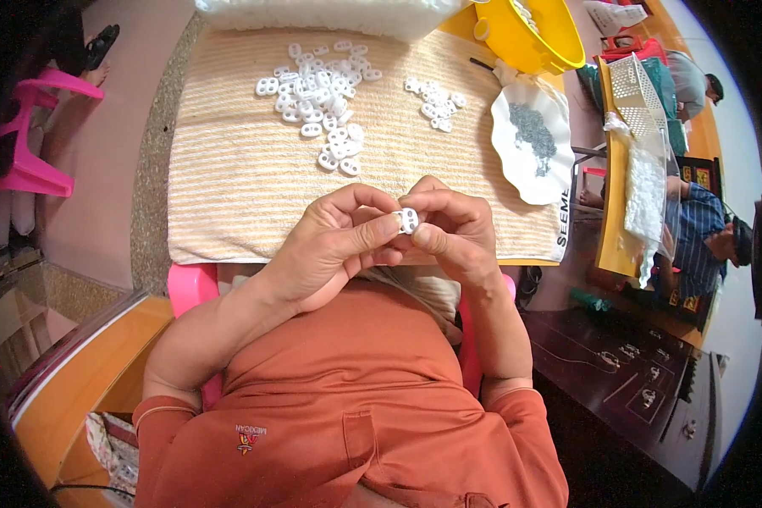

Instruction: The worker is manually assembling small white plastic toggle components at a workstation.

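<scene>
Pinching a small white piece (408,220) between them, the left hand (334,241) and right hand (453,233) meet above the near edge of the towel (229,186) on the counter (152,169), fingers closed on it. Beyond lie a large pile (322,93), a smaller pile (436,102) and a white dish (525,144) of grey bits.

Clear plastic bag (330,13) at table's far edge

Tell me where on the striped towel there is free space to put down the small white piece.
The striped towel is bare along its near edge, between the big pile of white pieces and the hands, and down its left side. A narrower strip lies between the big and small pile. The right end, by the white dish, is crowded.
</scene>
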`<action>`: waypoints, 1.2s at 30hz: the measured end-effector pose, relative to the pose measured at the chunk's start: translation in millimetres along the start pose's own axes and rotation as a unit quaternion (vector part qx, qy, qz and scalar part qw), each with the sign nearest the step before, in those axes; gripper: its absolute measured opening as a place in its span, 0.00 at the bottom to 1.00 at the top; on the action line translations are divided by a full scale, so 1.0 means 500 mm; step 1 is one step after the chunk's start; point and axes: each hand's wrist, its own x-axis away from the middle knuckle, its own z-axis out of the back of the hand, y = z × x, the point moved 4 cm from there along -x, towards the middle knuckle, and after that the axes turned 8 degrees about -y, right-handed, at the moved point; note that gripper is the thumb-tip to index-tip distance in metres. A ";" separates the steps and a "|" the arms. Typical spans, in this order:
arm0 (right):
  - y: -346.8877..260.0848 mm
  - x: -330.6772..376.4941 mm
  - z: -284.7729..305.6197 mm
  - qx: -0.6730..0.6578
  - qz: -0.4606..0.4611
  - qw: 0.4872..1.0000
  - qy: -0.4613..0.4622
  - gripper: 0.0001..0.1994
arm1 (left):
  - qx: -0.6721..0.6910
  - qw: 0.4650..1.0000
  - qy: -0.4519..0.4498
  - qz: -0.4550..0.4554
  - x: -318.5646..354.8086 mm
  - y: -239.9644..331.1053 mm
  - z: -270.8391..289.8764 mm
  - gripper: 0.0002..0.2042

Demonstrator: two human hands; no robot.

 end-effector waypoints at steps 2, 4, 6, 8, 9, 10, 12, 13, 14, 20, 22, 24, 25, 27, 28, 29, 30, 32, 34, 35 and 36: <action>-0.002 0.000 -0.002 0.015 0.008 1.000 -0.001 0.14 | -0.002 1.000 -0.003 -0.001 0.000 -0.002 -0.003 0.05; -0.005 0.001 -0.007 0.029 0.016 0.999 -0.003 0.14 | 0.007 1.000 -0.003 -0.011 0.001 -0.004 -0.003 0.04; -0.006 0.002 -0.013 0.024 -0.003 1.000 0.005 0.13 | 0.003 1.000 -0.003 -0.014 0.002 -0.006 -0.003 0.04; -0.008 0.003 -0.016 0.025 -0.001 1.000 0.003 0.13 | -0.002 1.000 -0.003 -0.015 0.004 -0.006 -0.006 0.04; -0.009 0.003 -0.018 0.024 0.000 1.000 0.002 0.13 | 0.001 1.000 -0.005 -0.017 0.004 -0.006 -0.008 0.04; -0.010 0.004 -0.019 0.024 0.002 1.000 0.001 0.13 | 0.005 1.000 -0.007 -0.019 0.005 -0.006 -0.010 0.04; -0.011 0.004 -0.021 0.029 0.011 1.000 -0.001 0.13 | 0.000 1.000 -0.007 -0.023 0.005 -0.006 -0.012 0.04; -0.011 0.004 -0.023 0.030 0.013 0.999 -0.002 0.13 | -0.004 1.000 -0.007 -0.027 0.005 -0.006 -0.013 0.04; -0.010 0.005 -0.024 0.023 0.017 1.000 -0.003 0.13 | -0.005 1.000 -0.008 -0.028 0.006 -0.006 -0.014 0.04; -0.006 0.009 -0.019 0.074 0.037 0.996 -0.020 0.13 | -0.024 0.999 -0.011 -0.036 0.003 -0.014 -0.005 0.04; -0.003 0.011 -0.014 0.092 0.044 0.995 -0.022 0.13 | -0.020 0.999 0.000 -0.027 0.000 -0.012 -0.007 0.04; 0.001 0.009 -0.008 0.103 0.029 0.994 -0.008 0.13 | -0.027 0.999 -0.004 -0.020 -0.002 -0.006 -0.001 0.04; -0.001 0.005 -0.012 0.106 0.031 0.994 -0.009 0.13 | -0.031 0.999 -0.007 -0.014 -0.003 -0.004 0.001 0.04; -0.005 -0.004 -0.018 0.093 0.041 0.995 -0.008 0.13 | -0.038 0.999 -0.002 -0.019 -0.002 0.004 -0.006 0.04; -0.007 -0.004 -0.018 0.096 0.043 0.994 -0.009 0.13 | -0.044 0.999 0.008 -0.019 -0.002 0.006 -0.009 0.04; -0.003 -0.003 -0.015 0.083 0.022 0.996 -0.003 0.13 | -0.045 0.999 0.005 -0.021 -0.003 0.007 -0.011 0.04; 0.001 -0.002 -0.012 0.071 0.000 0.997 0.003 0.13 | -0.054 0.998 0.015 -0.010 -0.003 0.007 -0.009 0.04; 0.001 0.000 -0.010 0.061 -0.005 0.998 -0.001 0.12 | -0.064 0.998 0.022 -0.003 -0.001 0.007 -0.005 0.04; -0.006 0.000 -0.016 0.049 -0.015 0.999 -0.005 0.10 | -0.070 0.998 -0.006 0.002 0.001 0.003 -0.005 0.04; -0.008 -0.002 -0.016 0.051 -0.013 0.999 -0.007 0.10 | -0.072 0.997 -0.008 -0.001 0.001 0.003 -0.005 0.04; -0.010 -0.003 -0.017 0.074 -0.002 0.997 -0.014 0.10 | -0.080 0.997 -0.004 -0.003 0.002 0.003 -0.004 0.04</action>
